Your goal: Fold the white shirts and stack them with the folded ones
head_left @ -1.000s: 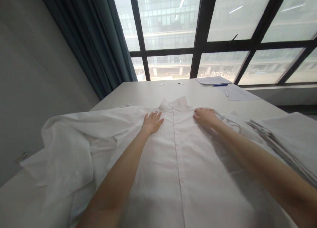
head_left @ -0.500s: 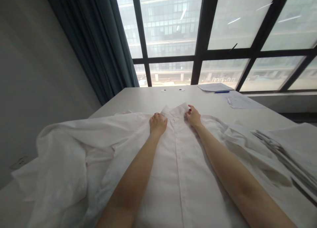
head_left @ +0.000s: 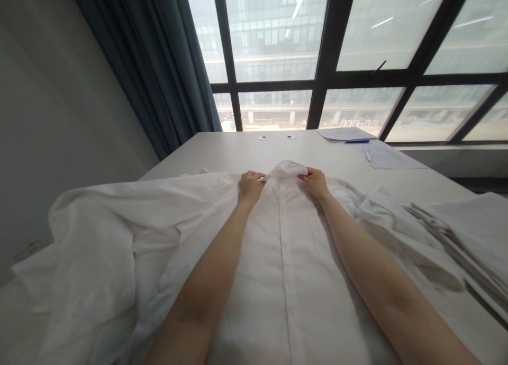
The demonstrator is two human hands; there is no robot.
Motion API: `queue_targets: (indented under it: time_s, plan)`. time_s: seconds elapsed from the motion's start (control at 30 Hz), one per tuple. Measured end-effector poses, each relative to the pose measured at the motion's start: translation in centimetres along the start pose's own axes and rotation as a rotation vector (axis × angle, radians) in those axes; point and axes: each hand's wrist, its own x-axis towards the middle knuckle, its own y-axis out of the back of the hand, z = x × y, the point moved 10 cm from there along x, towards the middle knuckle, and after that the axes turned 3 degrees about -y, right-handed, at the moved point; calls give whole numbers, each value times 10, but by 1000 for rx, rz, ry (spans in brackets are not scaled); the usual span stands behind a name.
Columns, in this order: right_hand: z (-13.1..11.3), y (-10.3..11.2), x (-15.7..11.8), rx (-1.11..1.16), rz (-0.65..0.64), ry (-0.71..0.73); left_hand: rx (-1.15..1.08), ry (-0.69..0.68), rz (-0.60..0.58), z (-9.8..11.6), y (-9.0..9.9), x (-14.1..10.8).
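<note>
A white button-front shirt [head_left: 262,280] lies spread on the white table, its buttoned front facing up and its collar toward the window. Both sleeves stretch out to the sides, the left one loosely rumpled. At the left end of the collar, my left hand [head_left: 251,188] pinches the fabric between thumb and fingers. My right hand [head_left: 315,182] grips the right collar point the same way. Between the hands, the collar [head_left: 288,169] stands raised and curved. The fingertips are partly hidden by cloth.
Folded white garments [head_left: 472,222] are stacked at the right. Papers [head_left: 347,134] and a blue pen [head_left: 357,141] lie on the far right of the table [head_left: 226,151], with another sheet [head_left: 392,157] nearer. A dark blue curtain [head_left: 159,63] hangs at the left beside the window.
The collar has been lifted and turned up between my hands, its points no longer lying flat. My right hand has shifted slightly right, and my left fingers now pinch the collar edge.
</note>
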Motion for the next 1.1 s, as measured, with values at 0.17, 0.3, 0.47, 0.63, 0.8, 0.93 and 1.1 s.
queue_targets:
  time_s: [0.17, 0.3, 0.47, 0.63, 0.8, 0.93, 1.1]
  plan:
    - [1, 13, 1, -146, 75, -11, -19, -14, 64, 8, 14, -3]
    - [-4, 14, -1, -187, 78, 5, -69, -26, 47, 9, 11, -4]
    - [-11, 10, -3, -150, 50, 55, -121, -36, 33, 6, 6, -2]
    - [-4, 9, -4, -109, 43, 23, -154, -28, 1, 3, 1, -1]
    - [14, 6, -3, -70, -3, -87, -149, 13, -26, -2, -4, -2]
    - [20, 10, 2, -74, -17, -134, -126, 47, -29, -7, -3, -2]
    - [10, 8, 10, -179, -72, -101, -91, -23, -73, 6, -4, -3]
